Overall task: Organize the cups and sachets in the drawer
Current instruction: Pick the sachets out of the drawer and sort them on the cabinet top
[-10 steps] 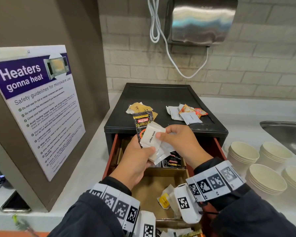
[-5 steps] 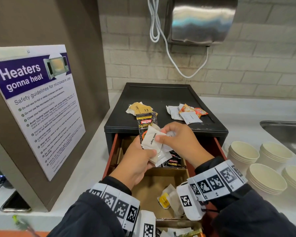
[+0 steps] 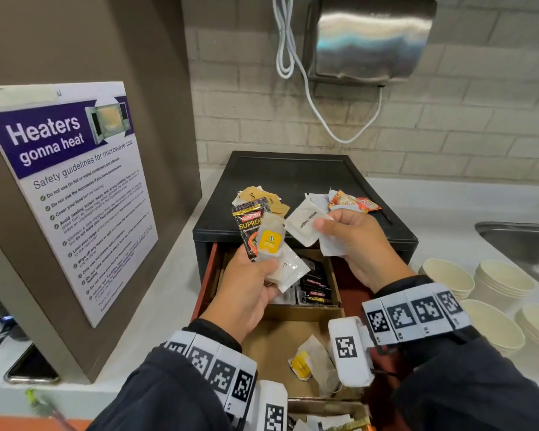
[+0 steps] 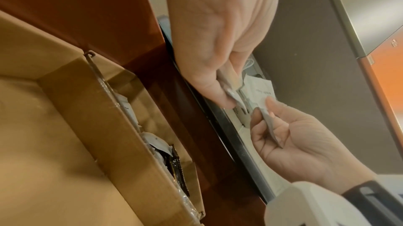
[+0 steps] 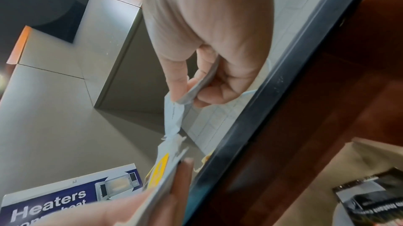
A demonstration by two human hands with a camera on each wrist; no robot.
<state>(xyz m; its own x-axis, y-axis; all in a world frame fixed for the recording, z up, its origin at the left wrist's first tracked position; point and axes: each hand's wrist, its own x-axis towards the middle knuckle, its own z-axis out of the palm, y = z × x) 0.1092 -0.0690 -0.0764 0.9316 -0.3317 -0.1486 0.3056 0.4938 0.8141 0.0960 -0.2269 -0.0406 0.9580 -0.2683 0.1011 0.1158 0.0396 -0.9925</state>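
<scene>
Above the open drawer (image 3: 210, 275), both hands are sorting sachets. Left hand (image 3: 246, 293) is gripping a fanned bunch between thumb and fingers: a black coffee sachet (image 3: 249, 223), a tea bag with a yellow label (image 3: 269, 241) and a clear white packet (image 3: 288, 270). Right hand (image 3: 355, 244) is pinching a white sugar sachet (image 3: 305, 223) at its edge, with at least one more white packet tucked under the fingers. The two hands are sitting close, not touching.

More sachets are lying in two loose piles on the black box top (image 3: 293, 172): brown ones (image 3: 255, 195) on the left, white and orange ones (image 3: 349, 202) on the right. Black sachets are stacked in the drawer's back cardboard compartment (image 3: 316, 289); another tea bag (image 3: 305, 359) is lying in the front one. Paper cups (image 3: 445, 276) are standing in stacks on the surface to the right, well apart from the drawer.

Handling, as I judge it: sachets are light, thin and floppy; the foil ones are probably slick and sliding against each other. Pinch flat faces near an edge, one type at a time. The tea bag paper is likely tearing easily, so go gentle. Cups are light and crushable; take a stack by its sides.
</scene>
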